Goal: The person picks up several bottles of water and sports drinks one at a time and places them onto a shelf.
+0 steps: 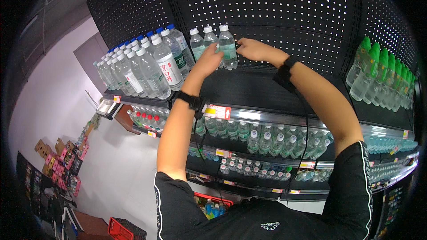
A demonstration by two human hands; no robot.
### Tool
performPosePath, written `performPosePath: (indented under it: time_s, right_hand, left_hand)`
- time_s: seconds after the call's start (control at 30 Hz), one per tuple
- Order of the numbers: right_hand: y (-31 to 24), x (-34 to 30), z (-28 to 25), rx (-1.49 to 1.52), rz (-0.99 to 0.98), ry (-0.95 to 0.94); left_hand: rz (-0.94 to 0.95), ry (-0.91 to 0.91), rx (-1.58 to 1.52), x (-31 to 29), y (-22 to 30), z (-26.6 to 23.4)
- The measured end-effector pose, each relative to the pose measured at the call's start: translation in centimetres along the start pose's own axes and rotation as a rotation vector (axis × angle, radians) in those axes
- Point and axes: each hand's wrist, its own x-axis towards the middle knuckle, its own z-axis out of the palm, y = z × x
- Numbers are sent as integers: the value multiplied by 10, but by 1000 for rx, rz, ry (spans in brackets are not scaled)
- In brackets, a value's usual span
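Observation:
Three clear water bottles with white caps and green labels stand upright in a row at the back of the top shelf. My left hand (209, 61) reaches in front of the middle bottle (211, 38), its thumb and fingers apart next to the right-hand bottle (228, 46). On that bottle's other side is my right hand (255, 50), with bent fingers and thumb parted, close to the bottle. Whether either hand touches it, I cannot tell. The left-hand bottle (197, 43) is partly hidden by my left hand. A black band (190, 101) circles each wrist.
Many larger water bottles (149, 73) with white and blue caps crowd the shelf at left; green-capped bottles (369, 73) stand at far right. A black perforated panel (267, 4) backs the shelf. More bottles fill lower shelves. A red basket (124, 229) is on the floor.

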Motion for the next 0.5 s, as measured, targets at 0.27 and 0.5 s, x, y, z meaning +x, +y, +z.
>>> performPosePath:
  time_s: [0.27,0.5]
  right_hand:
    - [-15,18,21,473,125,-134]
    - [-93,-88,-25,629,-480,313]
  left_hand:
    - [20,145,34,29,-47,17]
    - [486,522,142,-84,90,-19]
